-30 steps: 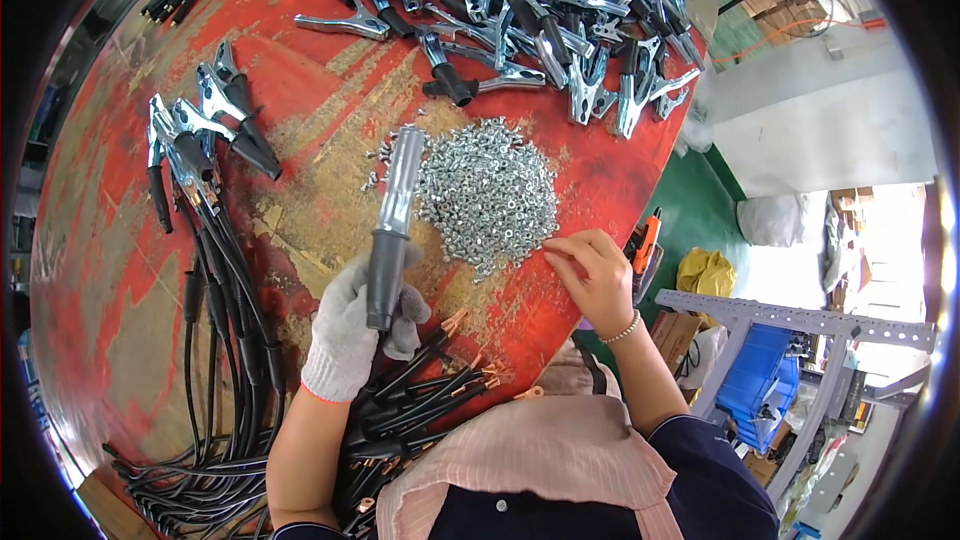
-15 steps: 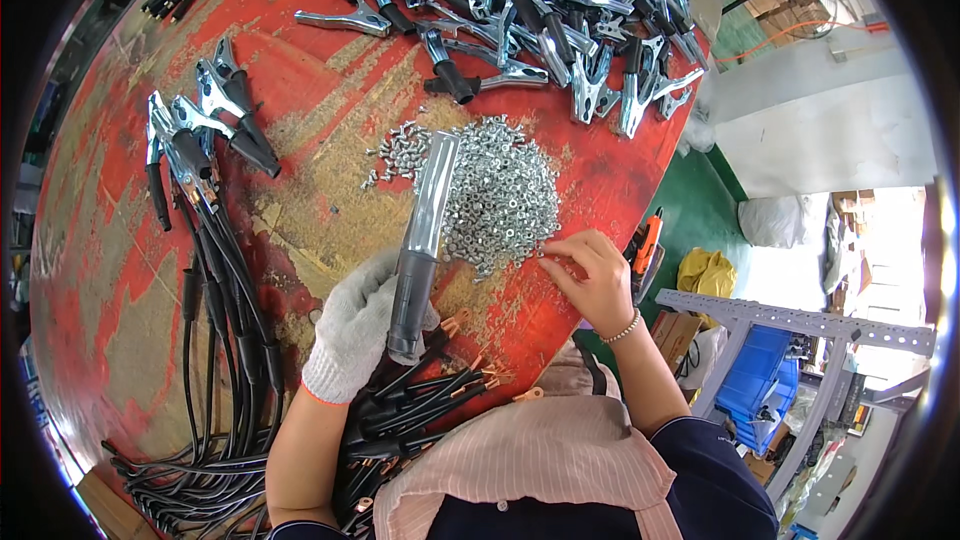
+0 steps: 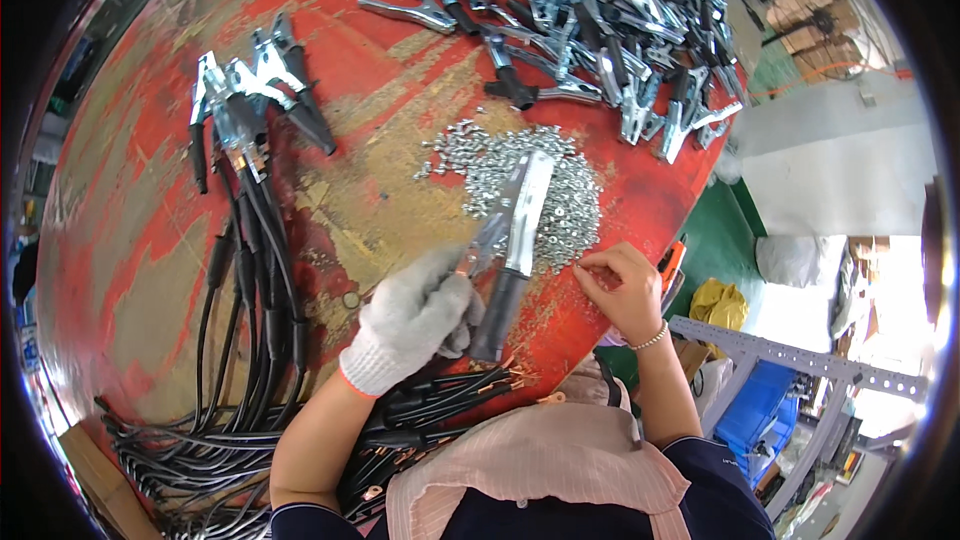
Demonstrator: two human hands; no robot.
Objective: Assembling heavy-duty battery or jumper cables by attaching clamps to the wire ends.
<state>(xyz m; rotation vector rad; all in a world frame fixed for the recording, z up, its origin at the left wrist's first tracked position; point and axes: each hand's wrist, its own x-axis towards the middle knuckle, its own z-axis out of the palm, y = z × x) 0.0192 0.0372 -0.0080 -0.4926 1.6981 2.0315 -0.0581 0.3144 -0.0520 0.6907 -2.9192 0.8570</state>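
Note:
My left hand (image 3: 415, 315), in a white knitted glove, is closed on a metal spring clamp (image 3: 528, 215) with black-sleeved handles. The clamp tilts up to the right, its silvery end over the heap of small metal nuts (image 3: 572, 230). A copper-coloured piece shows beside the gloved fingers. My bare right hand (image 3: 625, 292), with a beaded bracelet, is at the heap's near right edge. Its thumb and forefinger are pinched together; anything between them is too small to make out. Small screws (image 3: 455, 148) lie against the heap's far left side.
Many loose clamps (image 3: 600, 30) are piled at the back right of the worn red table (image 3: 370, 135). Clamps joined to cables (image 3: 265, 90) lie at left. Black cables (image 3: 240, 445) with copper ends cover the near left. A metal rack (image 3: 800, 355) stands at right.
The whole view has shifted. My left hand has brought the clamp rightward and turned it, so more of its side shows. The right thumb and forefinger have come together beside the nuts.

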